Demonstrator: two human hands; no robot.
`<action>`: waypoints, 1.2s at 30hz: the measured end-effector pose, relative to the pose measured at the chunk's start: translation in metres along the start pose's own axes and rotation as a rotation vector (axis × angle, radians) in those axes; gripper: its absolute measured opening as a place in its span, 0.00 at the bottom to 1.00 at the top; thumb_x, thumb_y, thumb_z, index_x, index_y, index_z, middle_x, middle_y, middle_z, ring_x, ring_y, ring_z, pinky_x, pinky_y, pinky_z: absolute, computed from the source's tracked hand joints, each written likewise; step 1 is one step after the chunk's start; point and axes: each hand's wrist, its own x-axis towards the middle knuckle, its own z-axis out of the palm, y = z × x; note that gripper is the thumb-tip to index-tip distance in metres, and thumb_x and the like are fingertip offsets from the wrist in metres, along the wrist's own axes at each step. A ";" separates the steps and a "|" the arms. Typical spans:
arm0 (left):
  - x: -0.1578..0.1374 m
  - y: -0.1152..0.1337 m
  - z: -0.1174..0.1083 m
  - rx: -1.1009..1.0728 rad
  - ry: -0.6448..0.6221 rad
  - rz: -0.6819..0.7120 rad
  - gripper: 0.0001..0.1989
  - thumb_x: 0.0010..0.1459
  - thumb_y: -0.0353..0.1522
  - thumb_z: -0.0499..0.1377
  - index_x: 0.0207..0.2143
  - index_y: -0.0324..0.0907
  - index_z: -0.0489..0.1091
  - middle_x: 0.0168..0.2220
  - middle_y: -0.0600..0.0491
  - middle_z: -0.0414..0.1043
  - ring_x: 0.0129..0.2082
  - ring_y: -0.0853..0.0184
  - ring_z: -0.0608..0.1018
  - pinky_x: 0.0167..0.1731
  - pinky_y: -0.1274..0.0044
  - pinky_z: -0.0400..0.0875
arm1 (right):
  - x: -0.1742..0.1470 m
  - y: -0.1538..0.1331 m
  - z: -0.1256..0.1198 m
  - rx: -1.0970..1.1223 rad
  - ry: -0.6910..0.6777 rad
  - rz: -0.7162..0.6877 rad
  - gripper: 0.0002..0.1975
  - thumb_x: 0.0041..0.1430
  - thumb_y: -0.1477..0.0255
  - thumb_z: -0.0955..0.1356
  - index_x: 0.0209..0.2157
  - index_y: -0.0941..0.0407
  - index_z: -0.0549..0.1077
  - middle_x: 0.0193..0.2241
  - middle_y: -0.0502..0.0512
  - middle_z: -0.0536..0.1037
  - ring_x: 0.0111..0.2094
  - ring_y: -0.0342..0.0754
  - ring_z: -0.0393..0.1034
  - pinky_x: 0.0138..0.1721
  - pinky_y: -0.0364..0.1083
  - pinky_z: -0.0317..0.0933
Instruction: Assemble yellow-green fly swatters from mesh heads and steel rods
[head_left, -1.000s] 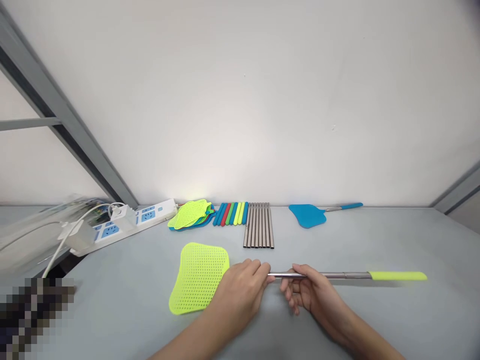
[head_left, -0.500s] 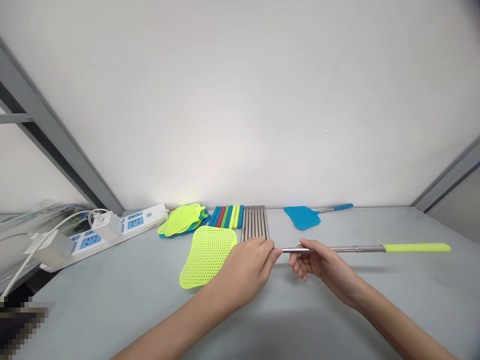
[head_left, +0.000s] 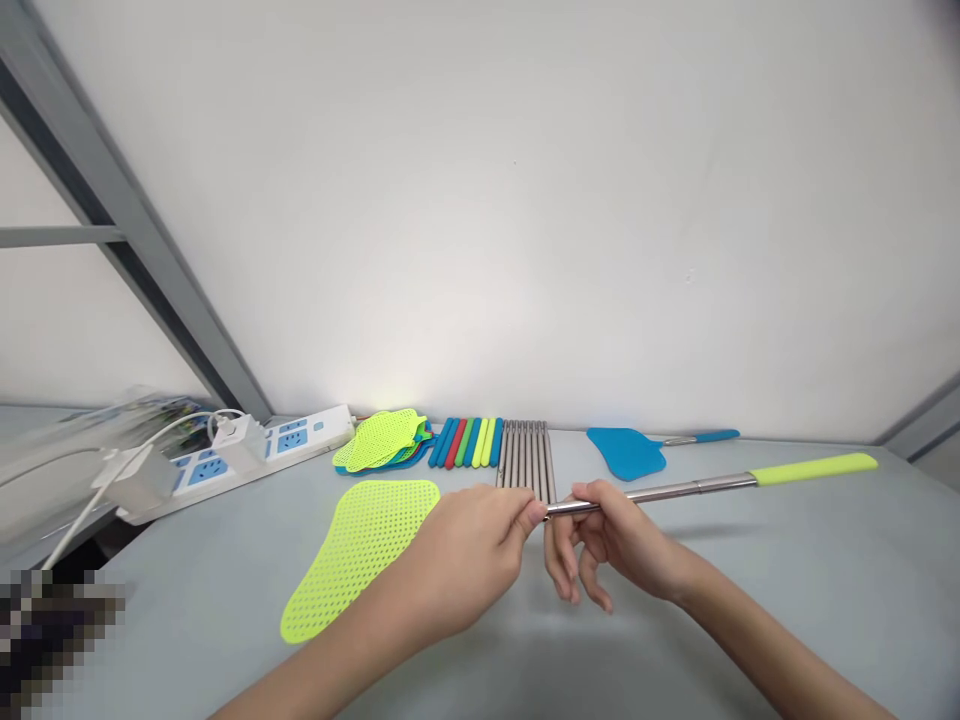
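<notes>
A yellow-green fly swatter with a metal telescopic rod spans both hands. Its perforated head (head_left: 356,550) sticks out to the left, partly behind my left wrist, and its yellow-green handle (head_left: 814,469) points right and slightly upward. My left hand (head_left: 476,550) is closed around the neck end of the rod, hiding where rod and head meet. Just to the right, my right hand (head_left: 622,540) holds the metal rod (head_left: 675,491) between thumb and index finger, its other fingers hanging loosely below. Behind the hands lies a row of bare metal rods (head_left: 525,450).
Along the wall on the grey table (head_left: 225,620) lie stacked swatter heads (head_left: 382,440), several coloured handles (head_left: 465,442) and a blue fly swatter (head_left: 626,453). A white power strip (head_left: 322,430) with plugged-in adapters and cables stands at left, near a metal frame post (head_left: 150,240).
The swatter has tilted, its handle end rising and its head dropping toward the lower left. My left hand has shifted slightly left; my right fingers now hang lower. The view has shifted a little.
</notes>
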 end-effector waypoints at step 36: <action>0.011 0.001 0.015 0.041 0.066 0.150 0.17 0.59 0.33 0.38 0.25 0.41 0.62 0.24 0.57 0.66 0.23 0.72 0.67 0.21 0.80 0.54 | 0.003 0.003 0.001 -0.306 0.429 0.005 0.22 0.53 0.58 0.55 0.21 0.60 0.68 0.22 0.56 0.71 0.22 0.44 0.63 0.22 0.43 0.57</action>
